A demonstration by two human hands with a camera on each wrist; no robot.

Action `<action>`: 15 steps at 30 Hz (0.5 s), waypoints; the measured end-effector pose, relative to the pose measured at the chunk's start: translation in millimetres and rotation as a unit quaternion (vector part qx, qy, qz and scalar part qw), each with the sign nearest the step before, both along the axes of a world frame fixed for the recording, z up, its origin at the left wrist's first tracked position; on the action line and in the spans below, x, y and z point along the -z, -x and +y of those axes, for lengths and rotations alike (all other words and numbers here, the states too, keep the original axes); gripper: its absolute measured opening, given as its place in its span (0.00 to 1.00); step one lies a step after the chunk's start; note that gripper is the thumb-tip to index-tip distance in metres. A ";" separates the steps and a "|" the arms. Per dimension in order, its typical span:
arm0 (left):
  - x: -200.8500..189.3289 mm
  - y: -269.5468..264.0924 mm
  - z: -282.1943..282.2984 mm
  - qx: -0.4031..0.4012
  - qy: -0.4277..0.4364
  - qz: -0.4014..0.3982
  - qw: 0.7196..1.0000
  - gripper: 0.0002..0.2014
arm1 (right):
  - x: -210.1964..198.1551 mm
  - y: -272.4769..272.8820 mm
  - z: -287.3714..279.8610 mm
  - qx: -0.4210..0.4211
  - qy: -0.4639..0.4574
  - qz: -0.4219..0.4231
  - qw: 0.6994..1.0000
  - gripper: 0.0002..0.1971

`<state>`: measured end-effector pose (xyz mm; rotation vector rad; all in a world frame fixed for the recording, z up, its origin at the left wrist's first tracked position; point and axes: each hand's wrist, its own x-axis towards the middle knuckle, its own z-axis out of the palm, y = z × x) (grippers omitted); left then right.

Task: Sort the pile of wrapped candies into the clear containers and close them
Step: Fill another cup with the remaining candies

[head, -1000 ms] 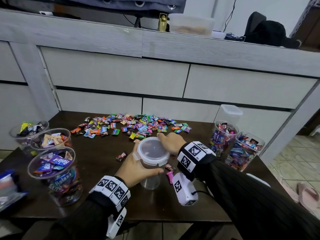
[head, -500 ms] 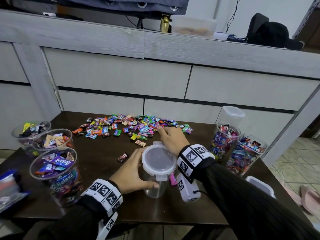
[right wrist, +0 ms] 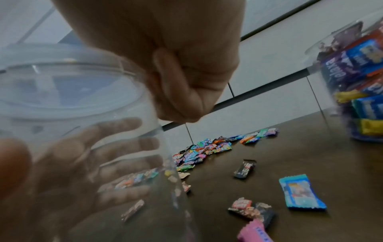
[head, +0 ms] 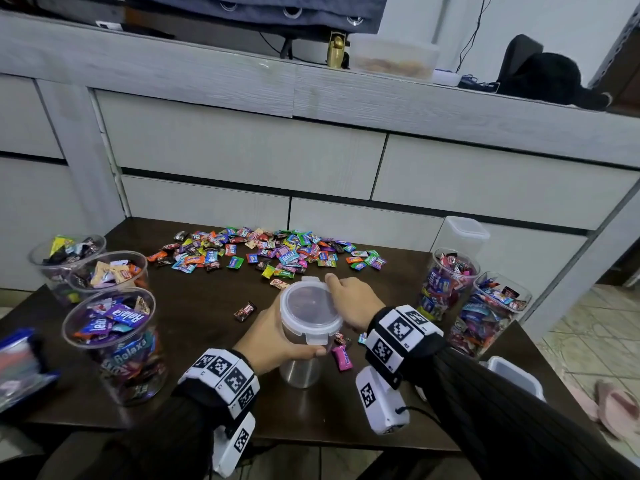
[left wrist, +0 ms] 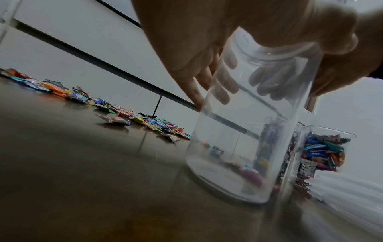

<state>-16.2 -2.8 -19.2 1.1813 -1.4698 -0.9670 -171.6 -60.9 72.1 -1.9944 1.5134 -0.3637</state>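
Note:
An empty clear container (head: pixel 300 367) stands on the dark table (head: pixel 194 341) near its front edge, with a translucent lid (head: pixel 309 310) on top. My left hand (head: pixel 273 337) wraps round the container's wall from the left. My right hand (head: pixel 351 301) grips the lid's right rim with curled fingers. In the left wrist view my fingers (left wrist: pixel 196 81) lie round the clear container (left wrist: pixel 244 139). In the right wrist view my right hand (right wrist: pixel 182 78) curls at the lid (right wrist: pixel 62 78). A pile of wrapped candies (head: pixel 270 252) lies further back.
Three open containers with candies (head: pixel 110 341) stand at the left. Two more (head: pixel 446 282) stand at the right, with a lidded empty one (head: pixel 462 235) behind. A white lid (head: pixel 516 375) lies front right. Loose candies (head: pixel 342 356) lie by the container.
My right hand has slid round the lid's rim from the far side to the right side. My left hand keeps its hold on the container.

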 end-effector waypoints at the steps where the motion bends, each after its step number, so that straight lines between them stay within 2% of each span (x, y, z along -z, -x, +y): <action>1: 0.2 -1.1 -0.3 0.002 -0.005 0.002 1.000 0.49 | -0.4 -2.4 0.8 0.004 -0.012 -0.016 1.000 0.24; 6: -0.9 -2.5 -0.8 0.009 -0.017 0.004 1.000 0.48 | 1.2 -8.7 -0.9 0.033 -0.015 -0.002 0.999 0.29; 10: 0.0 -3.9 -1.4 0.009 -0.023 0.005 1.000 0.50 | -1.0 -10.7 0.9 0.051 -0.023 0.021 0.998 0.30; 12: -0.5 -4.5 -1.5 0.012 -0.023 0.003 1.000 0.49 | -6.5 -11.5 5.2 0.059 -0.037 0.017 0.997 0.28; 15: -1.9 -5.2 -1.9 0.017 -0.020 0.000 1.000 0.49 | -8.4 -10.9 4.9 0.073 -0.040 -0.014 0.996 0.18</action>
